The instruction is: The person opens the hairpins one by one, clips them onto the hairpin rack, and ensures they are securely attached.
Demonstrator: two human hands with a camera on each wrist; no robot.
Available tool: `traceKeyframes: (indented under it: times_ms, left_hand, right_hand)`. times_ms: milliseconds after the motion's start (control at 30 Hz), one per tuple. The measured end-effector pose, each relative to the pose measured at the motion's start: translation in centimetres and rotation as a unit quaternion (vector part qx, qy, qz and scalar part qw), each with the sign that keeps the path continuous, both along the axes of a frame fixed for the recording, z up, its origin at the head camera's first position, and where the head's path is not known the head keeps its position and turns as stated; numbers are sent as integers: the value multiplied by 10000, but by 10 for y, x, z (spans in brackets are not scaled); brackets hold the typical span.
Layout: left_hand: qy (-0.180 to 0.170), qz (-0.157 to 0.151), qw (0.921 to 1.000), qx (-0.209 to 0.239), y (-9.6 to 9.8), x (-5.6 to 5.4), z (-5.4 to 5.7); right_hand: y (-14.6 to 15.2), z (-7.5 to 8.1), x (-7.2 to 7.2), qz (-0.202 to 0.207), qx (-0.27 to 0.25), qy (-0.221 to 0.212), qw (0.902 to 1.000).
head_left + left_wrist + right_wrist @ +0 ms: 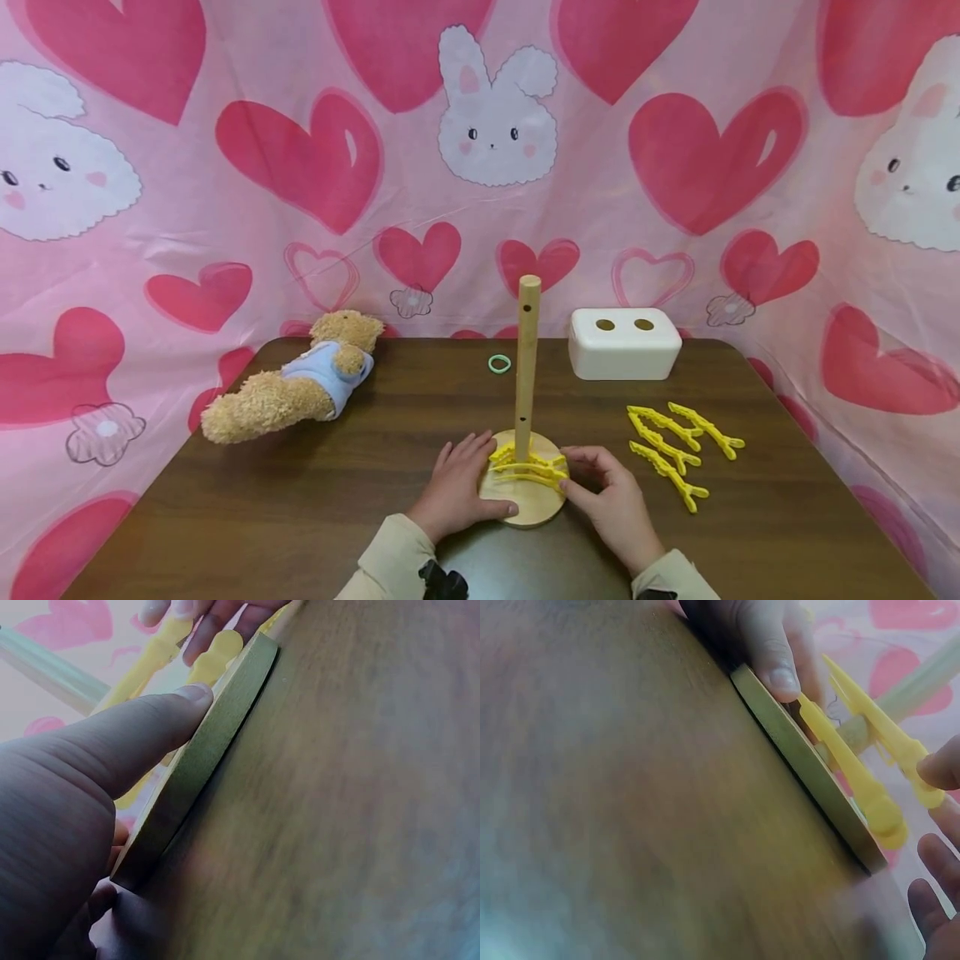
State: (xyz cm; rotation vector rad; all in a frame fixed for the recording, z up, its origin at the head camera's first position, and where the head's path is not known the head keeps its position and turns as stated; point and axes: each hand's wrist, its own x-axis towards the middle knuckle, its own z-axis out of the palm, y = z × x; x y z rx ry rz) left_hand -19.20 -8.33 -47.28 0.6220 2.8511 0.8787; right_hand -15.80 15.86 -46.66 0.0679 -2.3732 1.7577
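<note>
A wooden stand, an upright pole [528, 358] on a round base [531, 507], stands on the table. My left hand [455, 493] holds the base at its left edge, thumb across the front rim and fingers around the side. Several yellow alligator hair clips lie about the foot of the pole; one clip [855, 776] lies on the base near its rim. Thumb and fingers of my right hand [613, 504] pinch the end of another yellow hair clip [889, 742], which crosses in front of the pole just above the lower clip.
Several loose yellow hair clips [667, 468] lie on the table [780, 517] to the right. A white box with two round holes [626, 354] stands at the back, with a small green ring [498, 363] left of it. A teddy bear [300, 396] lies at the left.
</note>
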Motion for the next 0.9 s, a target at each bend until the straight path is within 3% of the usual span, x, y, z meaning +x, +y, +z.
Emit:
traceKeyframes:
  times_ms: [200, 400, 900]
  left_hand:
    - [15, 27, 9999, 138, -1, 0, -1]
    - [38, -37, 9999, 106, -3, -1, -2]
    - [65, -39, 9998, 167, -3, -2, -3]
  right_hand:
    - [9, 3, 2, -199, 281, 161, 9993]
    - [27, 3, 10, -714, 629, 84, 9954]
    - [89, 0, 28, -1876, 930, 435, 9769]
